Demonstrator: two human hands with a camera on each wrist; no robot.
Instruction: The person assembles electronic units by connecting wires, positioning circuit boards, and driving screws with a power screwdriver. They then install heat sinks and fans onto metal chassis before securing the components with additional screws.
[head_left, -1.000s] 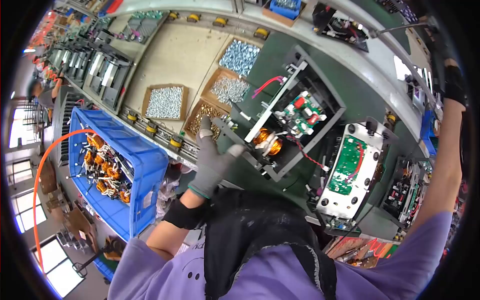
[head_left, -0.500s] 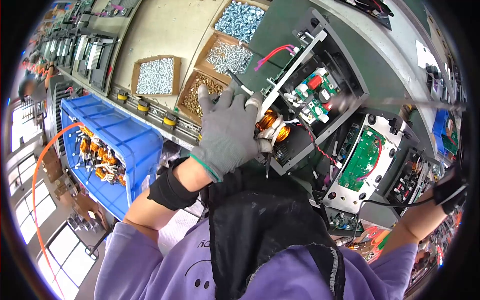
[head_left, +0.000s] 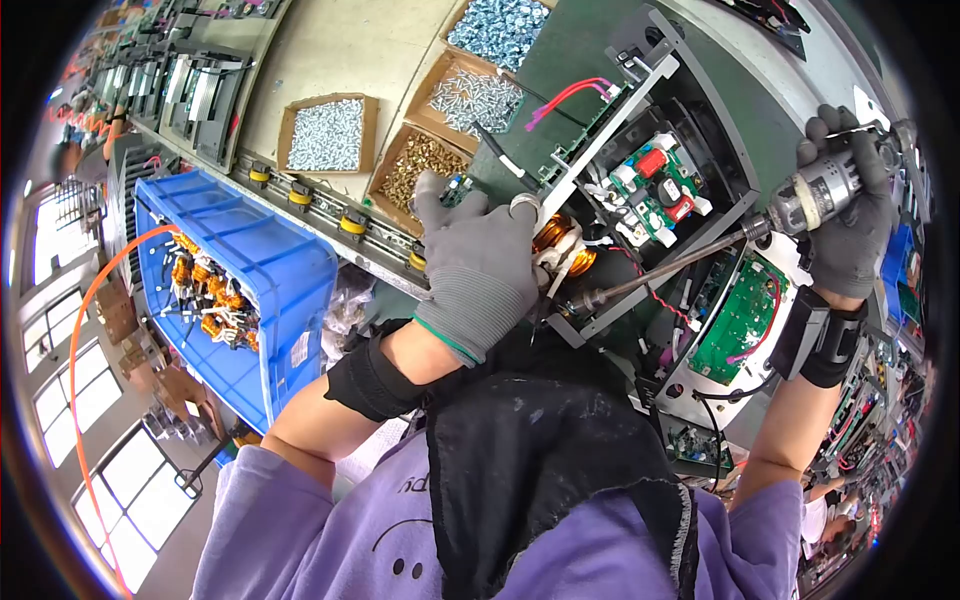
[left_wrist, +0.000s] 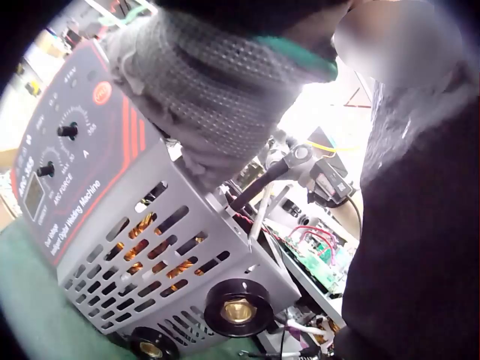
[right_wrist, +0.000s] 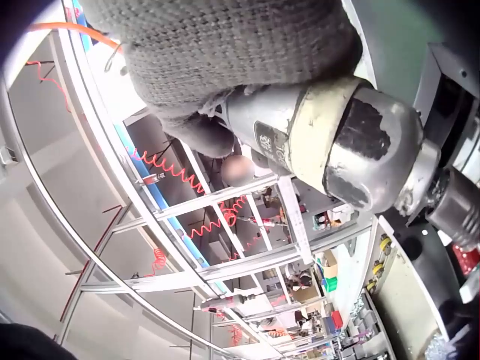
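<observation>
An uncovered grey welding machine [left_wrist: 169, 247] lies on the green bench top, with orange coils [head_left: 565, 245] and a green circuit board [head_left: 655, 190] showing inside. My gloved left hand [head_left: 480, 265] grips its front panel edge beside the coils; the thumb tip is hidden. In my gloved right hand [head_left: 850, 220] is a silver power screwdriver [head_left: 815, 195], gripped round its body. Its long bit [head_left: 670, 268] slants across the machine, the tip [head_left: 580, 303] close by the left thumb. The right wrist view shows the screwdriver body [right_wrist: 322, 142] under curled fingers.
Cardboard boxes of brass nuts [head_left: 415, 165], silver screws [head_left: 470, 100] and bluish fasteners [head_left: 500, 30] stand beyond the left hand. A blue crate [head_left: 290, 270] holds several orange coils. A white-plated circuit board assembly [head_left: 735, 320] lies right of the machine.
My right hand has come in from the far right with the power screwdriver, whose bit now reaches the machine's front edge. My left hand has moved right onto the machine.
</observation>
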